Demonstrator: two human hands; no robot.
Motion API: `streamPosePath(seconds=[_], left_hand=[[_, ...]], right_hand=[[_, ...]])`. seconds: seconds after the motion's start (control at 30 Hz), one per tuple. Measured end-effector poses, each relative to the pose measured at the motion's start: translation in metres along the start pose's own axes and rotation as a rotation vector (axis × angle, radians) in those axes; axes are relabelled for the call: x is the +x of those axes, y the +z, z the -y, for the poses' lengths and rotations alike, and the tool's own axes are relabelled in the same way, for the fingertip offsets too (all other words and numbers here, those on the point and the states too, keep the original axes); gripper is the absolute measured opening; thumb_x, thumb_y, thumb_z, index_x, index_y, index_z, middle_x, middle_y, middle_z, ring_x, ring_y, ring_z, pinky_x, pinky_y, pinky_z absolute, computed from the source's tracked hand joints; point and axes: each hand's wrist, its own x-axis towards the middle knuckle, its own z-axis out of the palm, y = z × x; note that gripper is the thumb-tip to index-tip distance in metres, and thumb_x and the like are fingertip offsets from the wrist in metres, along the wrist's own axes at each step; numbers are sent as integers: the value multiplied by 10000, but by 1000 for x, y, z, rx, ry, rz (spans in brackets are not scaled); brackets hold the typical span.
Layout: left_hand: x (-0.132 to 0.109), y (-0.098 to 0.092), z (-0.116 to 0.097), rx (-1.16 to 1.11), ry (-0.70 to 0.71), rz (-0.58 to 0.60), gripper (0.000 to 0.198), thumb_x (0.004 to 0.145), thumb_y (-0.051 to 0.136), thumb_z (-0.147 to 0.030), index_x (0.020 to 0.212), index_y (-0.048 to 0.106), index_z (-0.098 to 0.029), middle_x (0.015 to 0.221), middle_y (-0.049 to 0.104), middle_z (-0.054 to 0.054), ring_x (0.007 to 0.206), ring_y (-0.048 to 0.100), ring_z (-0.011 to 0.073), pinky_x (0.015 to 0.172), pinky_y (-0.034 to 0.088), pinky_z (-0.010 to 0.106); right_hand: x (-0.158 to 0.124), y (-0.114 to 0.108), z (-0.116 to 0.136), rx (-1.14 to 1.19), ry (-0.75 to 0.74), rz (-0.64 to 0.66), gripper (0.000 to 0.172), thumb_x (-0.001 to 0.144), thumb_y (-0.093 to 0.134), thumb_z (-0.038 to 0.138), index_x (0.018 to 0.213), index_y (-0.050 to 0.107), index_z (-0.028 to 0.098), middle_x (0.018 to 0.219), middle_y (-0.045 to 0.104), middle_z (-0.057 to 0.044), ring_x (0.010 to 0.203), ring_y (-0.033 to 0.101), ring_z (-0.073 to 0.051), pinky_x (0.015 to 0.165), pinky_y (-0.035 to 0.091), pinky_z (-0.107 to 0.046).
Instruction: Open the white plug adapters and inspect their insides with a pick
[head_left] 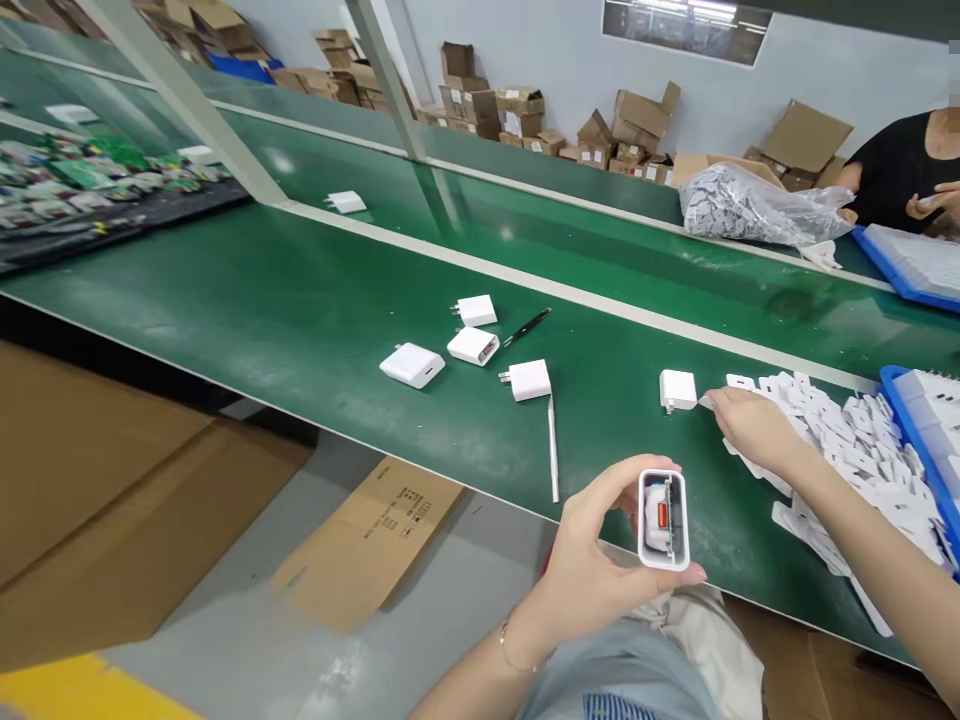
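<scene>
My left hand (600, 560) grips a white charger (664, 520) between thumb and fingers. Its open end faces me, showing a circuit board and an orange USB port inside. My right hand (757, 430) reaches over the left edge of a pile of flat white end covers (840, 430). Its fingers are pinched on one small white cover (706, 402), mostly hidden by the fingertips. Just left of that cover a closed-looking white charger (678, 390) lies on the green bench, its prongs towards me.
More white chargers (412, 365) lie mid-bench, near a black pen (528, 326) and a silver pen-like tool (553, 450). A blue tray (892, 385) borders the covers. Circuit boards (112, 165) fill the far left. Across the bench, a person (900, 160) sits beside a plastic bag (750, 205).
</scene>
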Motion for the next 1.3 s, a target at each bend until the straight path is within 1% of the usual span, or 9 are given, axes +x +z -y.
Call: streamPosePath(seconds=[0.13, 0.27, 0.33, 0.43, 0.53, 0.67, 0.8, 1.0, 1.3], left_hand=[[4, 1, 2, 149, 78, -22, 599, 760, 848, -515, 1266, 646, -269, 1066, 773, 71, 794, 678, 183, 665, 572, 261], [13, 9, 13, 504, 276, -107, 553, 739, 868, -503, 1176, 662, -235, 941, 767, 61, 818, 637, 215, 726, 580, 327], [15, 16, 22, 592, 304, -92, 502, 770, 856, -452, 1160, 643, -220, 949, 760, 70, 856, 654, 232, 773, 588, 356], [15, 28, 37, 622, 304, -37, 465, 809, 827, -345, 1197, 611, -206, 1008, 744, 91, 925, 689, 248, 818, 600, 371], [12, 39, 49, 625, 305, -21, 459, 810, 798, -241, 1222, 599, -197, 1027, 720, 99, 940, 703, 238, 815, 607, 349], [11, 50, 53, 651, 404, -42, 471, 833, 719, -183, 1277, 564, -213, 1083, 741, 114, 982, 708, 258, 854, 593, 385], [13, 56, 54, 663, 482, -79, 559, 855, 714, -219, 1369, 498, -246, 1134, 782, 117, 1005, 713, 278, 872, 542, 408], [7, 57, 63, 747, 590, -102, 358, 868, 636, -187, 1196, 575, -318, 1203, 784, 84, 1012, 734, 275, 852, 447, 411], [15, 51, 62, 752, 669, -154, 271, 866, 738, -263, 1084, 584, -312, 1227, 781, 58, 994, 755, 224, 886, 378, 384]], right_hand=[[-31, -13, 20, 465, 48, -140, 480, 1056, 311, 349, 1490, 484, 236, 939, 647, -69, 717, 614, -192, 668, 528, -332], [-67, -10, 56, 1539, 250, -326, 382, 928, 641, 436, 1280, 703, 302, 787, 449, 8, 568, 415, -105, 512, 402, -257], [-82, 1, 72, 1755, 355, -372, 350, 901, 690, 473, 1187, 762, 284, 772, 411, 14, 565, 373, -88, 495, 373, -241], [-105, 19, 85, 1615, 389, -497, 362, 977, 608, 472, 1262, 734, 290, 747, 437, 9, 585, 425, -108, 523, 417, -254], [-127, 31, 89, 988, 279, -740, 383, 1024, 564, 332, 1398, 642, 312, 737, 580, -9, 616, 545, -144, 559, 494, -272], [-138, 32, 96, 509, 89, -859, 622, 994, 616, 222, 1575, 416, 317, 1072, 784, -55, 907, 753, -207, 778, 634, -321], [-132, 25, 110, 687, 147, -712, 711, 993, 631, 260, 1610, 297, 378, 1270, 755, -21, 1124, 749, -250, 899, 658, -382], [-132, 21, 122, 966, 389, -608, 610, 960, 673, 379, 1529, 453, 366, 1278, 747, -44, 1182, 712, -305, 743, 699, -354], [-133, 31, 113, 1638, 395, -405, 522, 907, 734, 448, 1400, 582, 366, 1405, 672, -61, 1269, 661, -238, 982, 604, -336]])
